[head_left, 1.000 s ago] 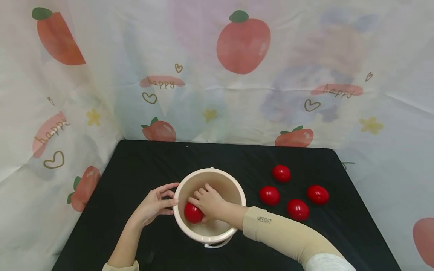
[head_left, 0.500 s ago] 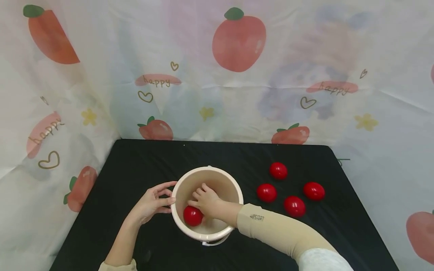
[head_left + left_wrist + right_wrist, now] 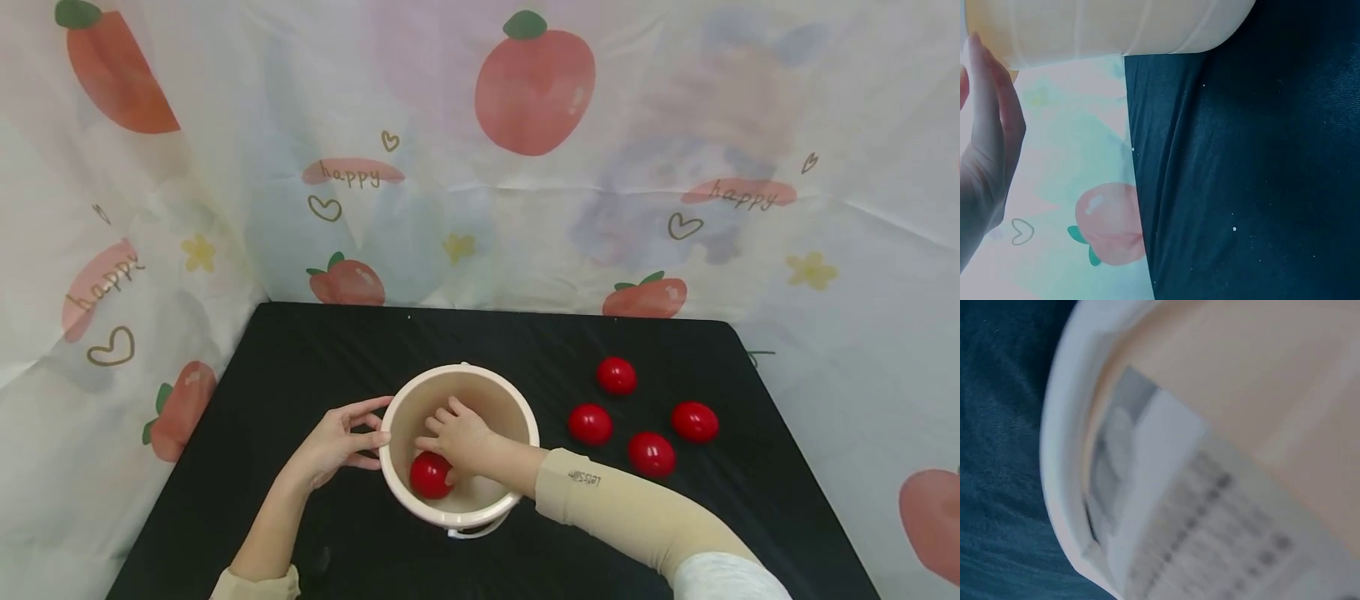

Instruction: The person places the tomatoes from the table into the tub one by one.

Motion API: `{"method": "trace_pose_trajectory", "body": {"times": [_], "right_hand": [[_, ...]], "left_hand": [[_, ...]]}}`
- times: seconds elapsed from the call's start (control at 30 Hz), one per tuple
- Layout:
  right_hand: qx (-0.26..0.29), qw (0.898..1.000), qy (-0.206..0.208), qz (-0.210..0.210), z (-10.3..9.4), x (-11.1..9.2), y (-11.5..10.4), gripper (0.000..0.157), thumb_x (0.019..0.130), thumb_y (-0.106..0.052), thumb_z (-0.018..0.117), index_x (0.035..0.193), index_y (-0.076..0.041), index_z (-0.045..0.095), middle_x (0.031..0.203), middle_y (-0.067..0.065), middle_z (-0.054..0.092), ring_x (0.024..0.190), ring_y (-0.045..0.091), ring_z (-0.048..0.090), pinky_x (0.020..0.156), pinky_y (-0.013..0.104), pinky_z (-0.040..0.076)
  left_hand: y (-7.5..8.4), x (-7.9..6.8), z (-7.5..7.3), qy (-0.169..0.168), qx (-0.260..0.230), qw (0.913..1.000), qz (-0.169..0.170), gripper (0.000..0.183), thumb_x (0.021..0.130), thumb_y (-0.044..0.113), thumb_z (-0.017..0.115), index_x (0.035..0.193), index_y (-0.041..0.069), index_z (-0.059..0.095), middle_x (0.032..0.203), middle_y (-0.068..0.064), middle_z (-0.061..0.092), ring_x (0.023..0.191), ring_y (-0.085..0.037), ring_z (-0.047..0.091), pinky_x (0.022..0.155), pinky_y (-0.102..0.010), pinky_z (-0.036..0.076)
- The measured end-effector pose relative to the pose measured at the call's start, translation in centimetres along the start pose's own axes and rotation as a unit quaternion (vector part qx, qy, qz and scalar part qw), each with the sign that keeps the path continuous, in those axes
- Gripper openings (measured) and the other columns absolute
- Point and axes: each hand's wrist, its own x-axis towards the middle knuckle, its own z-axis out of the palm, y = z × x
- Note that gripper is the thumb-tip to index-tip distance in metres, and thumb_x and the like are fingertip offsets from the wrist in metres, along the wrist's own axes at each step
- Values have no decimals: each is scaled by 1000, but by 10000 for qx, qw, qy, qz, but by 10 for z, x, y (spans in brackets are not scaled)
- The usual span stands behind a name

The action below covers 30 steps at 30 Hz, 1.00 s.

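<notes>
A cream bucket [image 3: 401,493] stands at the near middle of the black table in the head view. My left hand [image 3: 337,442] touches its left side, fingers extended along the outer wall and thumb at the rim. In the left wrist view those fingers [image 3: 988,106] lie fairly straight against the bucket [image 3: 1104,25]. My right hand [image 3: 461,437] reaches inside with its fingers spread. A shiny red ball [image 3: 429,477] lies low in the bucket, just under the index finger and beside the thumb. The right wrist view shows only the bucket's inside and rim [image 3: 1060,456].
Several more red balls sit to the right of the bucket, the closest ball [image 3: 590,425] near its rim. A patterned cloth [image 3: 532,233] hangs behind the black table [image 3: 337,350] and along its left. A blurred printed label [image 3: 1210,531] shows inside the bucket.
The head view shifts slightly. Inside the bucket, the red ball sits a little nearer the front than a second ago. Both hands stay nearly in place, as do the balls outside.
</notes>
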Motion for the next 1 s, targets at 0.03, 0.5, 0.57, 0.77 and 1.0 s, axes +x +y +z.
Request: {"method": "trace_pose_trajectory", "body": {"times": [0.03, 0.5, 0.57, 0.77, 1.0], "right_hand": [[68, 9999, 95, -2, -2, -1, 3, 68, 72, -64, 61, 131, -40, 41, 116, -8, 50, 109, 12, 42, 97, 36, 30], [1694, 9404, 2655, 1283, -8, -61, 84, 56, 80, -36, 68, 129, -20, 47, 127, 7, 48, 117, 23, 42, 93, 46, 34], [1733, 9270, 2801, 1796, 1, -75, 99, 57, 81, -35, 67, 131, -19, 46, 129, 9, 46, 118, 25, 41, 93, 49, 34], [2117, 8864, 2438, 3317, 40, -119, 137, 64, 81, -32, 68, 135, -17, 38, 134, 13, 39, 122, 31, 34, 95, 56, 27], [2748, 8275, 1862, 4527, 99, -179, 153, 69, 82, -28, 65, 139, -12, 29, 136, 21, 29, 122, 40, 25, 91, 63, 19]], "left_hand": [[0, 0, 0, 5, -4, 10000, -9, 62, 82, 9, 67, 136, 0, 39, 90, -13, 53, 78, -24, 66, 65, -44, 56], [1, 1, 1, 46, -38, 9999, -122, 59, 83, 7, 66, 136, 2, 40, 92, -14, 53, 79, -32, 65, 64, -46, 56], [0, 1, 1, 50, -39, 9999, -118, 60, 83, 7, 66, 136, 3, 40, 92, -14, 53, 80, -33, 65, 63, -46, 56], [0, -2, 1, 6, -82, 9999, -74, 60, 84, 6, 65, 137, 2, 38, 92, -14, 53, 79, -32, 65, 63, -45, 56], [1, 0, 2, 24, -112, 9999, -67, 59, 84, 5, 65, 137, 2, 39, 92, -14, 53, 83, -36, 64, 63, -46, 56]]}}
